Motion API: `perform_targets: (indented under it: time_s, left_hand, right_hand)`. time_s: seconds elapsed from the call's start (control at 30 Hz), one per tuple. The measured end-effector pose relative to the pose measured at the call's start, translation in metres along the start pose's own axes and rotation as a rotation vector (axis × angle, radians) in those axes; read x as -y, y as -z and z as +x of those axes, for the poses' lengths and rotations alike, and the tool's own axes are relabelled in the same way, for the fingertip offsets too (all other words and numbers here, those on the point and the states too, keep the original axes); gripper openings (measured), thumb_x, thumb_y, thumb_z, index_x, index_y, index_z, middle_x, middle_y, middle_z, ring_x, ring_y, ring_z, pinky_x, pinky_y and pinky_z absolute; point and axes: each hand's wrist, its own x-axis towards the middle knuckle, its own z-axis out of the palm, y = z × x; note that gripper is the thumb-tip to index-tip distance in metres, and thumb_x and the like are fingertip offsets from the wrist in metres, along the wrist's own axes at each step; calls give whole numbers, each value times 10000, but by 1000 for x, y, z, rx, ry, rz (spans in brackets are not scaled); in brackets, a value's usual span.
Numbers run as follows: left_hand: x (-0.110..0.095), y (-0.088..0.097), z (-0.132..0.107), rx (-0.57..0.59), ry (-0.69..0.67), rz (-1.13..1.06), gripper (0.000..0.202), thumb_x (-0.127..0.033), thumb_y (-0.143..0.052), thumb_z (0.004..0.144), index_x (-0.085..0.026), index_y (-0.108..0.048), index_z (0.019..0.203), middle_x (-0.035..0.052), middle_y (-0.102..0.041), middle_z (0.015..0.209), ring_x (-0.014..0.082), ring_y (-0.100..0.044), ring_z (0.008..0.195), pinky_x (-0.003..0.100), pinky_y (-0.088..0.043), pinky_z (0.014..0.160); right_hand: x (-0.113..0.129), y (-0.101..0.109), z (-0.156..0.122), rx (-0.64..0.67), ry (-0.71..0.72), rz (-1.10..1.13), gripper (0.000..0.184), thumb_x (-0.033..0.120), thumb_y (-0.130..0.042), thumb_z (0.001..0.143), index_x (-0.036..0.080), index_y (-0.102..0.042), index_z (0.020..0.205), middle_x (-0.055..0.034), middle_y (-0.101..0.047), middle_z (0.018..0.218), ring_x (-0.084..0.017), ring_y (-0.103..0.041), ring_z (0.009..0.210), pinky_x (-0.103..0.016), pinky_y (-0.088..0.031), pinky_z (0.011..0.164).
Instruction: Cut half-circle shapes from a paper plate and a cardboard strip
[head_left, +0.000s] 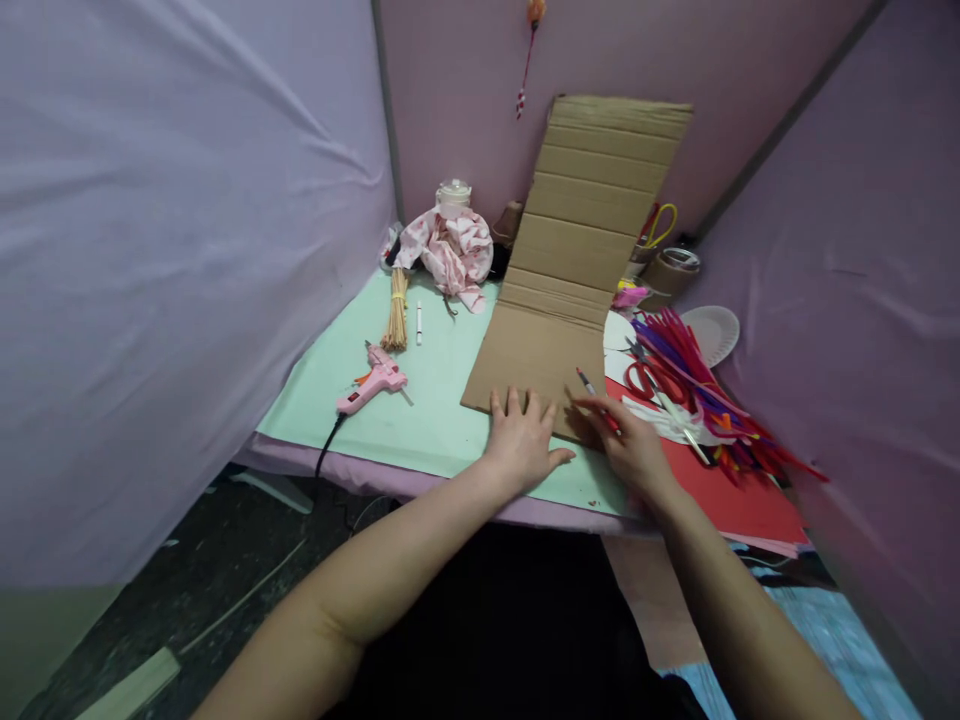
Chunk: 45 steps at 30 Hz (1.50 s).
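A long creased piece of brown cardboard (592,220) lies across the table, its far part rising up toward the back wall. My left hand (521,440) rests flat on its near edge, fingers spread, thumb pointing right. At the right part of that edge, my right hand (634,445) is closed with a slim red pen (587,382) between its fingers. One end of the pen points up and left over the cardboard. The fingers partly hide the rest of it.
Left on the mint-green table cover (442,430) are a pink glue gun (375,380), a stick bundle (396,310), a white marker (419,323) and crumpled pink cloth (457,250). Right are red-handled scissors (656,382), pipe cleaners (690,360), red paper (720,500) and a paper plate (712,335).
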Motion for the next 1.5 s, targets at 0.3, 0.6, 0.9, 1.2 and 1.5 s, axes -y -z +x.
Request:
perform_targets:
  time_s: [0.3, 0.6, 0.9, 1.2, 1.5]
  left_hand:
    - [4, -1, -1, -44, -9, -60, 752, -651, -459, 821, -158, -441, 1390, 199, -416, 1426, 456, -286, 1335, 651, -148, 1083]
    - [3, 1, 4, 40, 13, -97, 772, -656, -493, 796, -165, -451, 1390, 195, -339, 1494, 478, -208, 1373, 675, -131, 1079]
    - [3, 0, 3, 35, 14, -102, 771, -658, -469, 805, -165, -439, 1398, 173, -336, 1504, 464, -214, 1368, 667, -140, 1082]
    - [3, 2, 2, 40, 8, -99, 783, -660, -476, 800, -157, -437, 1399, 178, -332, 1504, 459, -226, 1361, 663, -138, 1084]
    - [3, 1, 2, 20, 9, -113, 835, -685, -504, 767, -172, -409, 1420, 170, -340, 1495, 466, -191, 1368, 665, -139, 1085]
  right_hand:
    - [69, -24, 85, 32, -10, 395, 389, 523, -548, 872, 157, -672, 917, 26, -531, 545, -101, -462, 481, -231, -370, 476]
    - [77, -85, 124, 418, -66, 396, 484, 598, -474, 875, 147, -620, 773, 49, -415, 500, -89, -363, 458, -225, -261, 448]
    - [84, -94, 130, 493, -1, 269, 459, 529, -422, 910, 146, -605, 737, 53, -389, 524, -95, -349, 494, -231, -290, 498]
    - [82, -97, 130, 500, 41, 211, 423, 475, -399, 917, 152, -599, 733, 41, -423, 553, -106, -375, 522, -236, -319, 531]
    - [82, -97, 130, 516, 65, 193, 413, 468, -389, 914, 156, -591, 733, 17, -487, 623, -117, -431, 575, -241, -350, 576]
